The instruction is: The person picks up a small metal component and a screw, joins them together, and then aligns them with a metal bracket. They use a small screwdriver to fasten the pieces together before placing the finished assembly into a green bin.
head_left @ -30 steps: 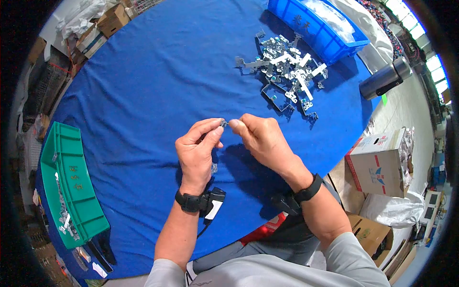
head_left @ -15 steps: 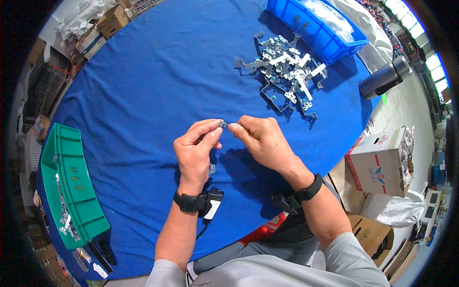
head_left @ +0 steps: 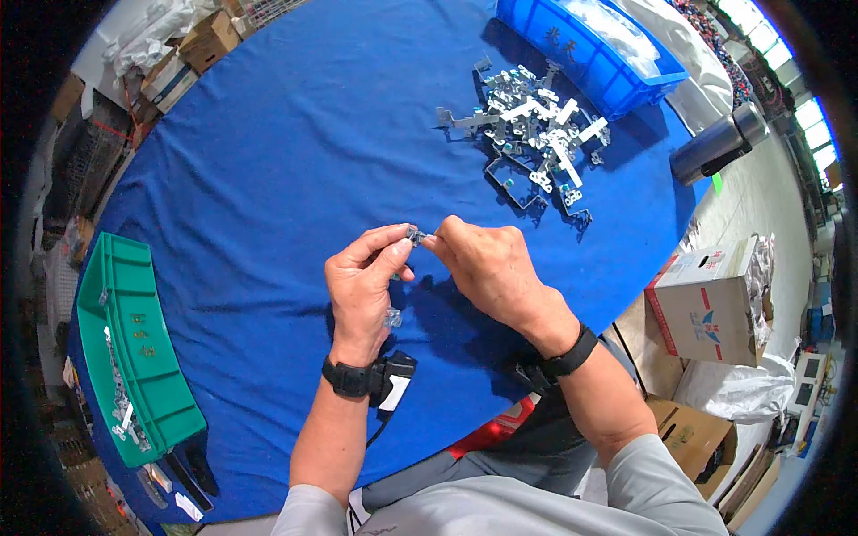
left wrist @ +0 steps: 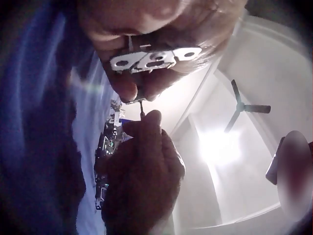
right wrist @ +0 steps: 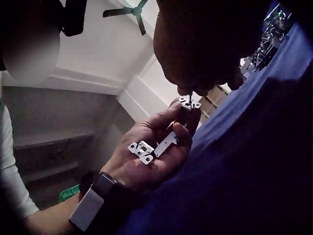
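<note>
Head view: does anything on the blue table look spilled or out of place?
Mostly the metal brackets: they lie in a loose, tangled heap on the cloth beside the blue bin, not in it. The left hand pinches one small bracket, the right hand a screw; nothing odd there.

The bracket (left wrist: 155,58) lying in the left hand (head_left: 362,286) is showing bright, smooth sheet metal; the thin screw (left wrist: 142,108) pinched by the right hand (head_left: 487,268) is looking darker, also metal. A matt blue cloth is covering the table (head_left: 268,161). Near its far edge the pile of brackets (head_left: 536,134) is glinting silvery beside a glossy blue plastic bin (head_left: 581,67); at the left edge a green plastic tray (head_left: 143,357) is looking smooth.
</note>
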`<action>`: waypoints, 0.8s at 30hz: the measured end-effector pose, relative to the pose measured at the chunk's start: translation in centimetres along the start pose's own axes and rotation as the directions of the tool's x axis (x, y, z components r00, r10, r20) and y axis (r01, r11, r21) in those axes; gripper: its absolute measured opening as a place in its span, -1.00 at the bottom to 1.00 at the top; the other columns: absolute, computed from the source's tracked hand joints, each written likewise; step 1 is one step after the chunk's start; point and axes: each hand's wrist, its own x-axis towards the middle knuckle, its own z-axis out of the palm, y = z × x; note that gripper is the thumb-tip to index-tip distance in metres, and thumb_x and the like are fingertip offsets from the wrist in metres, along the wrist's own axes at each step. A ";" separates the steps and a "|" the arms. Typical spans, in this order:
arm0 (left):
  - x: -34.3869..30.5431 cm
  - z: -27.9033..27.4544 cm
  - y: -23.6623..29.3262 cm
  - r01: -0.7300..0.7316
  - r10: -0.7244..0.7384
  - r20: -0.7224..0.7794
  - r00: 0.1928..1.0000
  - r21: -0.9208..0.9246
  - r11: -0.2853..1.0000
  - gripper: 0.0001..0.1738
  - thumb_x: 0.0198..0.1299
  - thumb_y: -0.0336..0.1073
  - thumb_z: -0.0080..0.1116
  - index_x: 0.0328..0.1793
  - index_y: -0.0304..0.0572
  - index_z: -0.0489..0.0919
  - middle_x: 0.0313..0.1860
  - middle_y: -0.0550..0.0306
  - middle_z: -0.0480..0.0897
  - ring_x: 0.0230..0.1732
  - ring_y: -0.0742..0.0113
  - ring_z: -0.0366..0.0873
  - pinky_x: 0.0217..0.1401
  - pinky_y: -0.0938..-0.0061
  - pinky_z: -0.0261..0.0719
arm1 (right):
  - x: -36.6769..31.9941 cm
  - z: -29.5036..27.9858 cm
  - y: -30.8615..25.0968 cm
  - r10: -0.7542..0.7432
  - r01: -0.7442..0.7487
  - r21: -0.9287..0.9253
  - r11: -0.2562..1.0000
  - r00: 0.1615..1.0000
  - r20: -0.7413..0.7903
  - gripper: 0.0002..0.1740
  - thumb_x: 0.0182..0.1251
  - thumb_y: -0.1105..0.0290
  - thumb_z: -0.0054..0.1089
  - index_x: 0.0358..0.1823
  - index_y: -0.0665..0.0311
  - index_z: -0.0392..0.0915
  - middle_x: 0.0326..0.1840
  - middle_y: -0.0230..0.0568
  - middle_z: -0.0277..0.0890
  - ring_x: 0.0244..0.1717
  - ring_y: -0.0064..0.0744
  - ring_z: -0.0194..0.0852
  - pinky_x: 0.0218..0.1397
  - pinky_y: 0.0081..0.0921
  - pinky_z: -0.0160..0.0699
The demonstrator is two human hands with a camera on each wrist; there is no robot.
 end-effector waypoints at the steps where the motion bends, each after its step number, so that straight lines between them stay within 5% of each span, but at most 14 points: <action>1: 0.0 0.0 0.1 -0.015 0.015 0.007 1.000 0.021 1.000 -0.79 0.24 -0.52 0.28 -0.01 -0.39 0.71 -0.16 0.02 0.74 -0.39 0.47 0.61 -0.37 0.62 0.60 | 0.0 0.0 -0.1 0.000 0.000 0.000 1.000 1.000 0.000 -0.68 0.42 0.25 0.21 -0.40 0.25 0.33 -0.65 -0.07 0.45 -0.61 0.03 0.51 -0.59 -0.14 0.40; 6: -0.2 0.3 0.2 -0.132 0.133 -0.002 0.991 0.096 0.987 -0.80 0.24 -0.52 0.28 -0.01 -0.40 0.71 -0.14 0.01 0.74 -0.34 0.46 0.63 -0.35 0.61 0.62 | 0.0 -0.2 0.0 0.165 -0.169 0.049 0.984 0.984 0.073 -0.67 0.42 0.24 0.22 -0.41 0.26 0.35 -0.65 -0.02 0.46 -0.60 0.02 0.54 -0.60 -0.14 0.39; 9: -0.1 0.1 0.1 -0.115 0.116 -0.004 0.993 0.082 0.990 -0.80 0.25 -0.51 0.28 -0.01 -0.39 0.71 -0.15 0.02 0.74 -0.33 0.47 0.63 -0.34 0.62 0.63 | 0.2 0.5 0.0 0.093 -0.086 0.124 0.989 0.994 -0.058 -0.67 0.43 0.26 0.21 -0.42 0.26 0.35 -0.66 -0.01 0.45 -0.61 0.04 0.52 -0.60 -0.14 0.39; 16: 0.0 0.0 0.0 -0.029 0.030 -0.007 1.000 0.041 0.999 -0.80 0.25 -0.51 0.28 -0.01 -0.38 0.71 -0.15 0.04 0.74 -0.33 0.49 0.63 -0.34 0.63 0.63 | 0.1 -0.2 -0.3 0.056 -0.057 0.006 0.998 0.998 0.018 -0.65 0.46 0.24 0.17 -0.44 0.25 0.32 -0.68 -0.01 0.42 -0.59 0.07 0.54 -0.58 -0.12 0.40; 19: -0.2 0.2 0.1 -0.111 0.111 0.010 0.994 0.086 0.990 -0.81 0.25 -0.52 0.27 -0.02 -0.35 0.72 -0.12 0.04 0.74 -0.33 0.48 0.63 -0.34 0.61 0.64 | 0.4 -0.6 -0.6 0.138 -0.139 0.115 0.983 0.990 0.021 -0.61 0.47 0.23 0.16 -0.49 0.32 0.39 -0.68 0.05 0.41 -0.60 0.07 0.51 -0.56 -0.14 0.37; 21: -0.3 0.4 0.4 -0.181 0.180 0.022 0.983 0.130 0.975 -0.81 0.24 -0.52 0.27 -0.03 -0.34 0.73 -0.10 0.04 0.73 -0.32 0.47 0.63 -0.34 0.60 0.65 | 0.7 -0.7 -0.8 0.358 -0.369 0.396 0.841 0.928 0.106 -0.55 0.47 0.23 0.16 -0.56 0.39 0.47 -0.66 0.13 0.41 -0.63 0.08 0.45 -0.56 -0.15 0.31; 24: -0.4 0.6 0.4 -0.226 0.224 0.027 0.974 0.134 0.965 -0.82 0.23 -0.53 0.28 -0.04 -0.32 0.73 -0.08 0.04 0.73 -0.31 0.46 0.63 -0.34 0.58 0.65 | 0.9 -1.1 -1.0 0.388 -0.412 0.394 0.821 0.910 0.144 -0.52 0.47 0.23 0.15 -0.60 0.42 0.52 -0.63 0.17 0.43 -0.65 0.09 0.40 -0.56 -0.15 0.27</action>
